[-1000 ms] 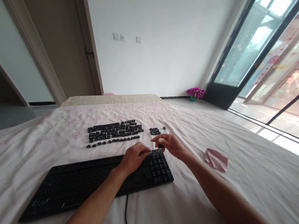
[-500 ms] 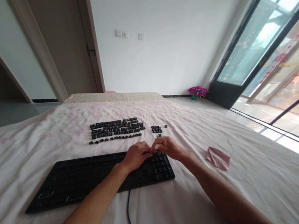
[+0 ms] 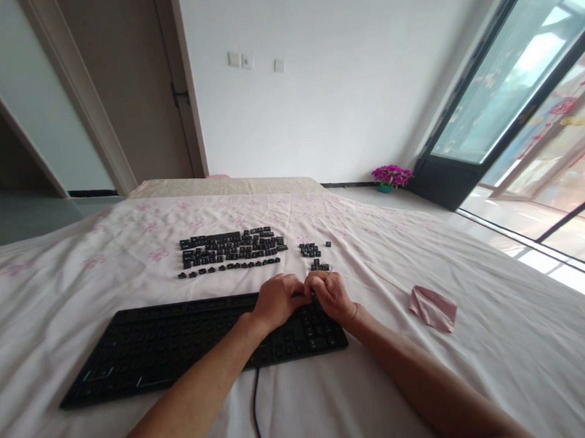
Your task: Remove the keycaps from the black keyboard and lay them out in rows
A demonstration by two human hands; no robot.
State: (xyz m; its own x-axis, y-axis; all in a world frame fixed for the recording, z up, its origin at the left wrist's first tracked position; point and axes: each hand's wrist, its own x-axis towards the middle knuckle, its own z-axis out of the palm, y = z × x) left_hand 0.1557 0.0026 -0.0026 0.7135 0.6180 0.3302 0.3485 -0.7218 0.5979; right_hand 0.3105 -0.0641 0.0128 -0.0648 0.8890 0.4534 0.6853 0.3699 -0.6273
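Observation:
A black keyboard (image 3: 181, 343) lies on the bed sheet, most of its left part without keycaps; several keycaps still sit on the number pad (image 3: 318, 337) at its right end. My left hand (image 3: 281, 301) rests over the upper right of the keyboard with its fingers curled and closed. Touching it at the fingertips, my right hand (image 3: 331, 296) is closed over the top of the number pad. A thin, wire-like line shows just behind the right fingers. Whatever is pinched between the hands is hidden by the fingers.
Behind the keyboard lies a large group of loose black keycaps (image 3: 232, 250), with a smaller keycap group (image 3: 310, 250) to its right. A pink cloth (image 3: 433, 308) lies on the right of the sheet. The keyboard's cable (image 3: 256, 408) runs toward me.
My right hand's fingers have curled in more tightly over the number pad. Both hands stay together at the keyboard's upper right. The whole view has shifted slightly.

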